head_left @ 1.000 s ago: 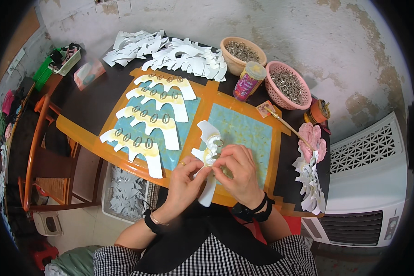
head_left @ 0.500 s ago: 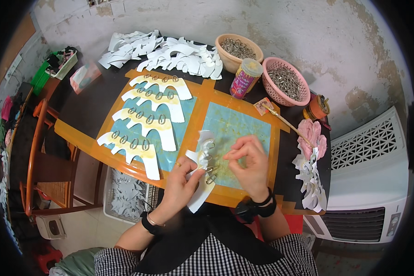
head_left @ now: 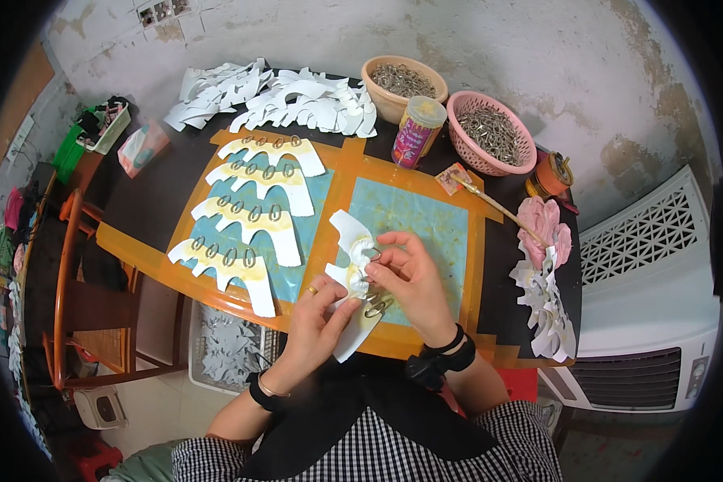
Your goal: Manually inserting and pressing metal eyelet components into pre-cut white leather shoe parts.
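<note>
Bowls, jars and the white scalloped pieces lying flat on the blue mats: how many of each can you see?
Bowls of metal clips: 2 (tan bowl, pink basket bowl)
Jars: 1 (glue jar)
Finished white scalloped pieces on the mat: 4
Total: 7
</note>
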A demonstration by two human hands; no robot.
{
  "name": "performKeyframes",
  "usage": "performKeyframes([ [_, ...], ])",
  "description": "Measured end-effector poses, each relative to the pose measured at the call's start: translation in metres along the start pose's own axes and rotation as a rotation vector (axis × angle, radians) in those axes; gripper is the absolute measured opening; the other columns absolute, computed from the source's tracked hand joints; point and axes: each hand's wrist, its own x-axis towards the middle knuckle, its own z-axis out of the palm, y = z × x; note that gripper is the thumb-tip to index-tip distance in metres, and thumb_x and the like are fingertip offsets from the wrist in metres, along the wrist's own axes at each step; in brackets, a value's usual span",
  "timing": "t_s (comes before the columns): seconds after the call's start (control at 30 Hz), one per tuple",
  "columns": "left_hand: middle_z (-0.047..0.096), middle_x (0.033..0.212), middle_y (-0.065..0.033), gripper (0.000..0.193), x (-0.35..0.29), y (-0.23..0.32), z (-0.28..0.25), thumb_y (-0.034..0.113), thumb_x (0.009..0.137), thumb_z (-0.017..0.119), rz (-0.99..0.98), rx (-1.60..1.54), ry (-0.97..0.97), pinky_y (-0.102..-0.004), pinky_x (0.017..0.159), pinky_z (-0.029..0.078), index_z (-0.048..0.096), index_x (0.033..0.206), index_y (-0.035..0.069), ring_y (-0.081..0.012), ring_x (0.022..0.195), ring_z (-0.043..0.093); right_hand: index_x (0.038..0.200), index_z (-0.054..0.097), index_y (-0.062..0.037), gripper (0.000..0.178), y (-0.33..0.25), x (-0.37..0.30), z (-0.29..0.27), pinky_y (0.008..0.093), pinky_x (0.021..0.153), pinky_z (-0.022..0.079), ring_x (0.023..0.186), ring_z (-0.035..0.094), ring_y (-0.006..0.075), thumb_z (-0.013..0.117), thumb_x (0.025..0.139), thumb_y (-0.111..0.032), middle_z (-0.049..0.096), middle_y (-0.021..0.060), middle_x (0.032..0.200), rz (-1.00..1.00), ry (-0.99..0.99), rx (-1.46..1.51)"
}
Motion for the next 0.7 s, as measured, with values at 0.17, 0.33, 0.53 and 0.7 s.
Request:
performKeyframes([
  [0.17,0.066,0.101,-0.0027,0.028,0.004,0.005,-0.002,0.011,0.096,0.083,-0.067,-0.357,-0.002,-0.0283,0.074,0.053,0.066,0.118,0.005,-0.0096,0.090,0.062,0.138,0.048,-0.0017,0.047,0.011,-0.006,0.004,0.0282,0.088,0.054,0.096,0.068,0.0116,0.074,0.099,0.000,0.070,0.0060,0.102,-0.250,0.040,-0.152],
  [0.33,0.074,0.101,-0.0023,0.028,0.015,0.013,-0.002,0.010,0.098,0.082,-0.298,-0.590,-0.003,-0.0240,0.077,0.052,0.067,0.121,0.005,-0.0049,0.091,0.064,0.138,0.046,-0.0024,0.046,0.016,-0.018,0.014,0.0283,0.092,0.053,0.104,0.065,0.0118,0.071,0.099,0.002,0.067,0.0072,0.108,-0.373,0.041,-0.158],
  [0.53,0.076,0.103,-0.0024,0.018,0.009,0.027,0.011,0.012,0.102,0.079,-0.106,-0.634,0.094,-0.0235,0.077,0.052,0.070,0.114,0.004,-0.0043,0.090,0.065,0.132,0.046,-0.0044,0.039,0.011,-0.029,0.033,0.0288,0.099,0.051,0.110,0.063,0.0124,0.068,0.101,0.004,0.065,0.0074,0.117,-0.268,0.096,0.338],
  [0.7,0.074,0.101,-0.0007,0.017,0.012,0.019,0.015,0.016,0.105,0.076,-0.178,-0.753,0.115,-0.0234,0.075,0.051,0.070,0.115,0.005,-0.0049,0.085,0.063,0.131,0.047,-0.0056,0.036,0.023,-0.023,0.028,0.0280,0.100,0.050,0.112,0.062,0.0120,0.067,0.101,0.003,0.065,0.0076,0.121,-0.234,0.090,0.433],
])
